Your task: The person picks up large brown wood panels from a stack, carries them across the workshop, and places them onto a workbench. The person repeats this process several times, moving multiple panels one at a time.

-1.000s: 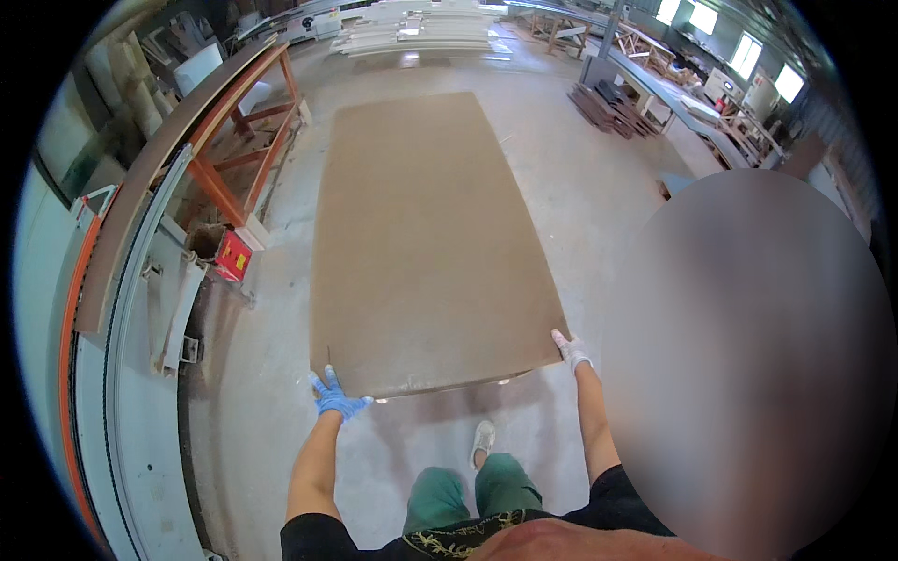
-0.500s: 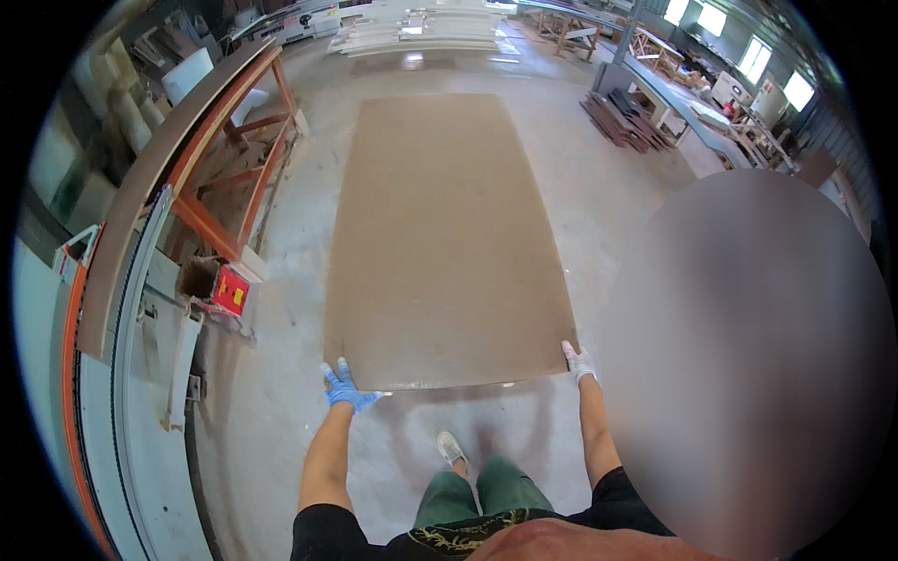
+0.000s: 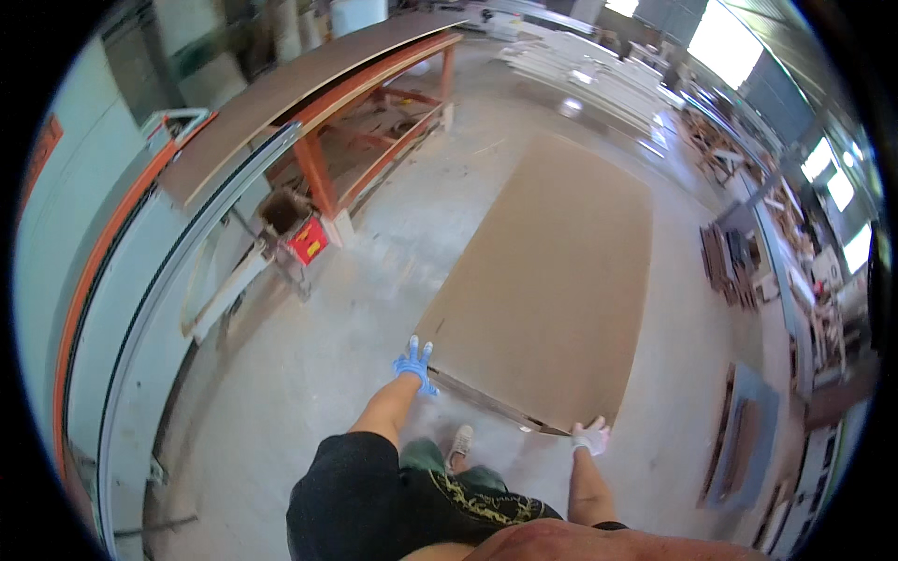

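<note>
A large flat brown board [image 3: 552,271] stretches away in front of me, low over the grey floor. My left hand [image 3: 413,366], in a blue glove with pale fingertips, holds its near left corner, fingers laid over the top. At the near right corner, my right hand [image 3: 590,436] in a white glove grips the edge. A dark, uneven line runs along the board's near edge between the hands. The undersides of both hands are hidden, and whether the far end rests on the floor I cannot tell.
To the left stands an orange-framed bench [image 3: 318,173] topped with a long brown panel [image 3: 281,84], beside a pale machine with a metal rail [image 3: 201,201]. A red box [image 3: 307,241] sits by the bench leg. White strips [image 3: 589,79] are stacked beyond; dark planks [image 3: 728,266] lie right.
My view has turned left and tilted, so the board now slants toward the upper right. Both hands stay on its near corners. The blurred patch on the right is gone.
</note>
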`<action>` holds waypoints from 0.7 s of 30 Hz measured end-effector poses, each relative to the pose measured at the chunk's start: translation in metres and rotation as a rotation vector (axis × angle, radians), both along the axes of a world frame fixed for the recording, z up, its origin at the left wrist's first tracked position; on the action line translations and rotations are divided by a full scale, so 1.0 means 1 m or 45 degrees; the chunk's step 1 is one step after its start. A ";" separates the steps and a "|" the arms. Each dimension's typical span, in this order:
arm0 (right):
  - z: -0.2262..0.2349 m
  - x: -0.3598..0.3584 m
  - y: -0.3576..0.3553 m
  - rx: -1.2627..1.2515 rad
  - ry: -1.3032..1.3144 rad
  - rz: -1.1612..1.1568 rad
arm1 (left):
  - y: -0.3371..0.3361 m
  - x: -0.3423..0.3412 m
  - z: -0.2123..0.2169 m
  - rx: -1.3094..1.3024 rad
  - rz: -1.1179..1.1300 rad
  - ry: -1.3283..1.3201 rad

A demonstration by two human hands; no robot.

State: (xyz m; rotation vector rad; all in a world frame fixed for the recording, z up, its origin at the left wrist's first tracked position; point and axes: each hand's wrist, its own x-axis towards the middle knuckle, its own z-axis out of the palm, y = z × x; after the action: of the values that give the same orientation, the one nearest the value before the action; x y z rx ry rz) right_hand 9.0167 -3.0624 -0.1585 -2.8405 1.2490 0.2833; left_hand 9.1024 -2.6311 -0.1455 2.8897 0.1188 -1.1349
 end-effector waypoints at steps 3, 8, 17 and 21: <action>-0.004 0.048 0.046 0.046 -0.109 0.260 | 0.009 0.015 0.005 -0.136 0.020 0.007; 0.005 0.156 0.150 0.173 -0.203 0.517 | 0.069 0.026 -0.005 -0.498 0.334 -0.187; 0.007 0.282 0.295 0.216 0.195 0.151 | 0.352 0.035 -0.047 -0.643 0.492 -0.423; 0.018 0.314 0.313 0.235 0.270 0.060 | 0.399 0.125 0.034 -0.720 0.814 -0.259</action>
State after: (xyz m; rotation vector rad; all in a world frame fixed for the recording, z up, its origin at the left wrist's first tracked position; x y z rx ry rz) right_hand 9.3308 -2.7493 -0.1406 -2.7408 1.1201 0.6792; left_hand 9.2278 -2.2325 -0.1115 2.1916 0.5618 -0.6217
